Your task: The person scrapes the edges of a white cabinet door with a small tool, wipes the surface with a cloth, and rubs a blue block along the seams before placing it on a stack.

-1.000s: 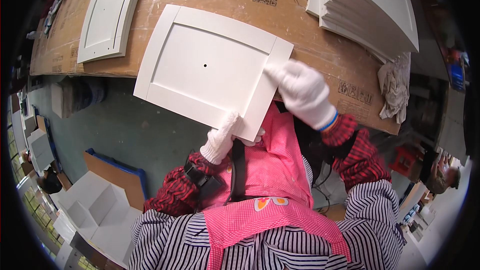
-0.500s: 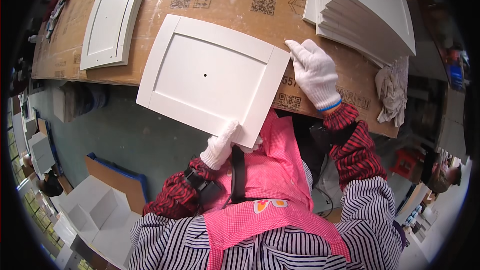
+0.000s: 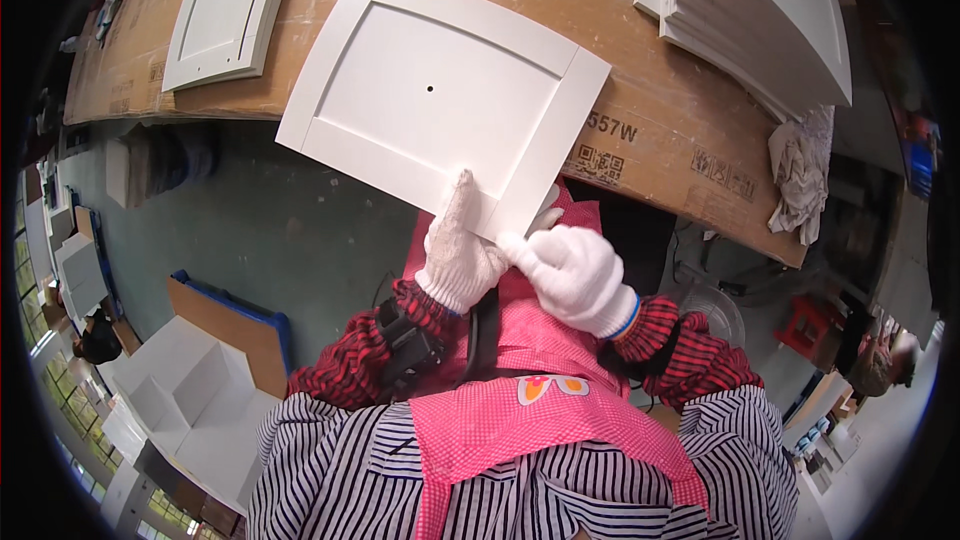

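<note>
white cabinet door panel [image 3: 440, 100] lies flat on the cardboard-covered bench [image 3: 660, 130], tilted, its near corner hanging out over the bench edge toward the person. a small dark hole sits near the middle of its recessed field.

left hand [image 3: 458, 255] in a white knit glove is at the panel's near edge, around 6 o'clock of the panel: fingers [image 3: 460, 202] pressed together and laid straight up onto the frame rail, palm below the edge. whether the thumb hooks under the panel, cannot tell.

right hand [image 3: 570, 275], also gloved, sits just beside the left at 4 o'clock from it, right under the overhanging corner. its fingers are curled in, with the forefinger tip touching the panel's bottom edge close to the corner; a true pinch or just a touch, cannot tell from here.

off at 10 o'clock of the panel, a second white door panel [image 3: 230, 5] lies on the same bench, well apart. at 2 o'clock, a stack of white panels [image 3: 760, 10] piled on the bench's far right. a crumpled grey rag [image 3: 800, 175] hangs off the bench edge at 3 o'clock.

below, the pink apron [image 3: 540, 420] over a striped shirt, red plaid sleeves on both forearms. white box units [image 3: 180, 400] stand on the floor at 8 o'clock.
</note>
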A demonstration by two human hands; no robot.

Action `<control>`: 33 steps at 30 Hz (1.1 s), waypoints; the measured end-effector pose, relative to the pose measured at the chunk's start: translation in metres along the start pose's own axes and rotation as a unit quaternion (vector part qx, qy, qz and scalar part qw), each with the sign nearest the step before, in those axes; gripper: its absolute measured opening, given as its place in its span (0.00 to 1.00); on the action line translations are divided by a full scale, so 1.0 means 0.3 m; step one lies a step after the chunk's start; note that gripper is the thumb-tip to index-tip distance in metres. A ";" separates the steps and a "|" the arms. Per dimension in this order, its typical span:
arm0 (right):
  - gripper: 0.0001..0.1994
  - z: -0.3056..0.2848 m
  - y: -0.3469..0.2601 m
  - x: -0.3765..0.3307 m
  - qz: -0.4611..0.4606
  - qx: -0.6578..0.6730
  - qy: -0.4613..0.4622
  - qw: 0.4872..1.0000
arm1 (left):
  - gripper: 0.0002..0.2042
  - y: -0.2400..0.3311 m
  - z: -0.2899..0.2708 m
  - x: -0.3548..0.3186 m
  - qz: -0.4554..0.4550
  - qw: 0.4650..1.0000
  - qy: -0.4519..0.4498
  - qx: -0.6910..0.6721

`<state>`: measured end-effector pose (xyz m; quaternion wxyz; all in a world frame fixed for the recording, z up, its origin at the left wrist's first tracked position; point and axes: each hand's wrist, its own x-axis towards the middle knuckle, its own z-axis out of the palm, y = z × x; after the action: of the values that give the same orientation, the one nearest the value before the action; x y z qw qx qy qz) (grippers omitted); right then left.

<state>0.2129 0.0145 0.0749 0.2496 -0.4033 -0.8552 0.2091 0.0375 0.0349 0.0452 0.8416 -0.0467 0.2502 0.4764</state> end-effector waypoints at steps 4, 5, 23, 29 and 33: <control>0.23 -0.023 0.089 0.037 0.012 0.028 0.096 0.995 | 0.35 -0.002 0.010 0.013 0.014 0.999 0.047 -0.024; 0.25 -0.051 0.124 0.062 0.068 0.010 0.111 0.991 | 0.35 0.004 0.011 0.012 -0.008 0.999 0.033 -0.031; 0.18 0.040 0.076 0.028 0.059 -0.005 0.112 0.992 | 0.35 -0.016 -0.017 0.029 -0.005 0.996 0.060 -0.069; 0.22 0.023 0.024 0.003 0.037 0.075 0.071 0.994 | 0.33 -0.011 -0.019 0.024 0.023 0.999 0.046 0.011; 0.22 -0.031 0.071 0.085 0.062 0.028 0.034 0.997 | 0.31 -0.013 -0.016 0.034 0.025 0.983 0.179 -0.025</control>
<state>0.2169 0.0487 0.0768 0.2761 -0.4553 -0.8135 0.2338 0.0432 0.0392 0.0357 0.7695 -0.1453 0.3860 0.4876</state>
